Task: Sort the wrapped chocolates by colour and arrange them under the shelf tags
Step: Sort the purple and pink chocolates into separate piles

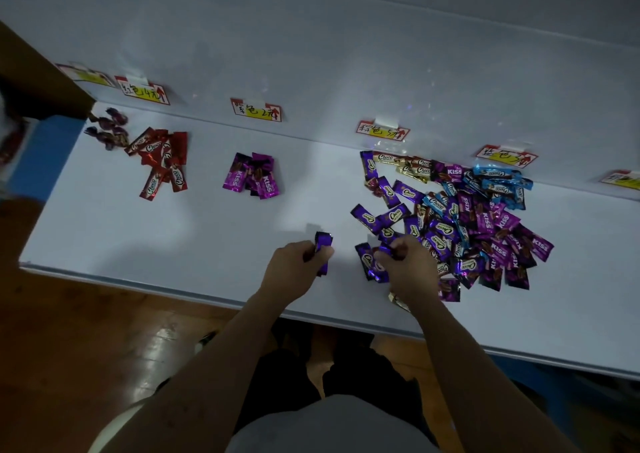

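Observation:
My left hand grips a purple wrapped chocolate above the shelf's front part. My right hand pinches another purple chocolate at the left edge of a big mixed pile of purple, magenta, blue and gold wrappers. Sorted groups lie further left: red chocolates below a red tag and magenta Kiss chocolates below a second tag. Two more tags hang behind the pile.
The white shelf has a front edge just below my wrists. Dark twist-wrapped sweets lie at the far left. A further tag shows at the right edge, another tag at the far left. Wooden floor lies below.

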`<state>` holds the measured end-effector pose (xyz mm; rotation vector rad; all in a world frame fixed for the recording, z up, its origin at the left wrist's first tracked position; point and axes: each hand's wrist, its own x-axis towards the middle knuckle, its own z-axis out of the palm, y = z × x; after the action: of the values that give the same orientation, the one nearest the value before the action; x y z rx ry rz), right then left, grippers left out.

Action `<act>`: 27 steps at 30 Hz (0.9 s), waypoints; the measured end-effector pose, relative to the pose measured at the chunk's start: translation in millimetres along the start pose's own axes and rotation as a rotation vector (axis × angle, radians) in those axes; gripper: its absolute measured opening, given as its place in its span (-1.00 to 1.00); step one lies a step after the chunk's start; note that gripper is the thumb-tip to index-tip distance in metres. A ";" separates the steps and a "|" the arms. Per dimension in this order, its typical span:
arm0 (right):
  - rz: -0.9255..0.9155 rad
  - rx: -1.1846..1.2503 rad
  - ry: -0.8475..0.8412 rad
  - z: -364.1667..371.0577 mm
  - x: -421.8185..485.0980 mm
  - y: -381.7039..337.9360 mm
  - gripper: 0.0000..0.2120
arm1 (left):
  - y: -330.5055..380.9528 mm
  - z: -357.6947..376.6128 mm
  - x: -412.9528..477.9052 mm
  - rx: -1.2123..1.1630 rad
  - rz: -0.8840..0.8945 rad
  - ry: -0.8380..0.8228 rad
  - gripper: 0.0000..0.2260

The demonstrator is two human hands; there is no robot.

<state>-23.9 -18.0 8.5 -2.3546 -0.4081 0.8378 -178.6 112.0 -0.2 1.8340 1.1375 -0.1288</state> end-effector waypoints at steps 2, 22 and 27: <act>0.055 0.234 -0.056 -1.9 -6.4 -13.1 -0.87 | 5.0 -7.6 -2.8 -0.083 -0.002 -0.048 -0.59; 0.080 0.653 -0.132 19.9 -48.1 -57.5 -0.92 | 26.5 -22.6 -17.4 -0.351 0.061 -0.412 -0.72; 0.109 0.646 -0.176 29.2 -46.3 -63.6 -0.86 | 14.1 -37.7 -20.3 -0.385 0.008 -0.254 -0.72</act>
<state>-83.2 22.5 52.1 -1.7220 -0.0564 1.0462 -193.1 125.4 40.4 1.4358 0.9046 -0.1245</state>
